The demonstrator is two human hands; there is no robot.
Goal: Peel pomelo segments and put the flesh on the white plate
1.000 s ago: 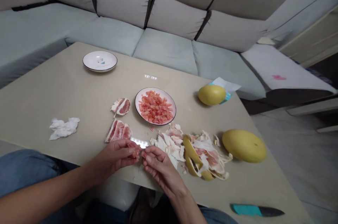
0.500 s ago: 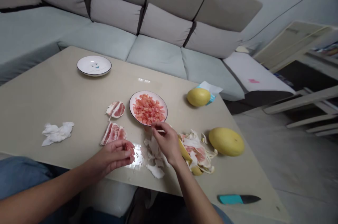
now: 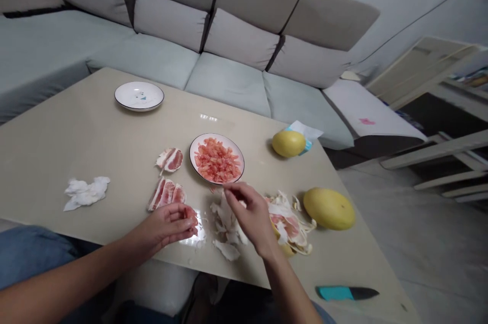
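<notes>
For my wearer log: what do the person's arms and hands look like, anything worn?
Left hand and right hand are bare: no gloves, rings or watch visible. Left forearm and right forearm are bare, no sleeves in view. Blue denim shows at the lap.

The left hand (image 3: 168, 225) is covering most of the pink pomelo piece (image 3: 191, 213), while the right hand (image 3: 249, 214) is blocking part of the peel pile (image 3: 287, 222), its own grip looking too small to read.

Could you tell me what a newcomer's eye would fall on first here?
The plate heaped with pink fruit pieces in the middle of the table draws the eye first. Just in front, the left hand pinches a pink segment, while the right hand hovers over a heap of peel.
</notes>
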